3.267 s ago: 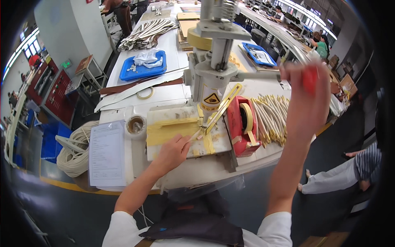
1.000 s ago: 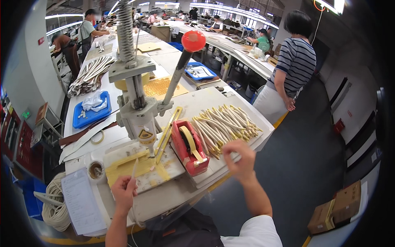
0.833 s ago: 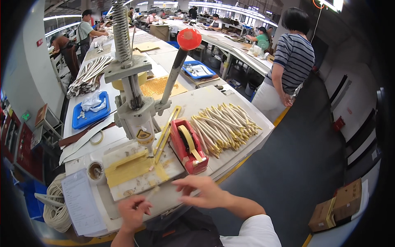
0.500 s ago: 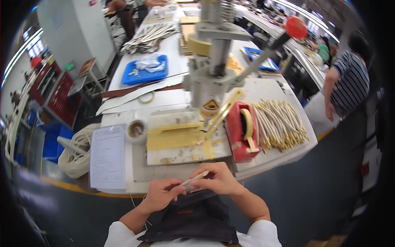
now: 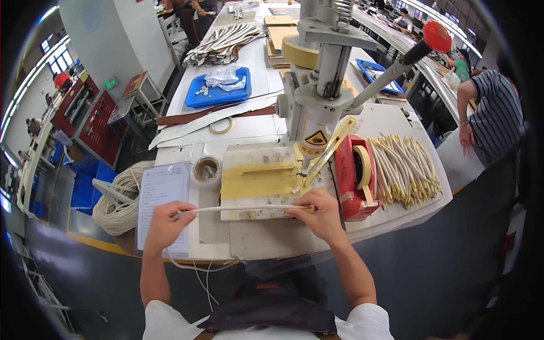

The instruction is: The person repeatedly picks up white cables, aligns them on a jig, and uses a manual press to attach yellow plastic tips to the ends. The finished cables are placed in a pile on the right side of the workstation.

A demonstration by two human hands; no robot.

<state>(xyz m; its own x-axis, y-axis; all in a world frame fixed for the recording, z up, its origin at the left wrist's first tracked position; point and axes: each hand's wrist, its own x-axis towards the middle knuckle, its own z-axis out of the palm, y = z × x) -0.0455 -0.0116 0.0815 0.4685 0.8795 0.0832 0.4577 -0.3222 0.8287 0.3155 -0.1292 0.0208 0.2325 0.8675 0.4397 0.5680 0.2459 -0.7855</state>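
Observation:
A length of white cord (image 5: 241, 208) is stretched nearly level between my hands, over the front of the worktable. My left hand (image 5: 166, 222) pinches one end, above a printed sheet (image 5: 164, 190). At the other end, which looks yellowish, my right hand (image 5: 321, 214) is closed on it. Just beyond the cord lies a pale board (image 5: 238, 161) covered in part by yellow tape strips (image 5: 255, 184). A hand press (image 5: 317, 105) with a red-knobbed lever stands behind the board. Right of it is a red tape dispenser (image 5: 345, 181), beside a pile of white cords with yellow ends (image 5: 402, 170).
A coil of white cord (image 5: 119, 204) sits off the table's left side. A tape roll (image 5: 207, 170) stands left of the board. Farther back are a blue tray (image 5: 218, 88) and stacked strips (image 5: 226, 44). A person in a striped shirt (image 5: 496, 107) stands at the right.
My hands, close together near my body before, have moved apart and forward over the table edge. The cord now shows stretched between them. The view has shifted slightly.

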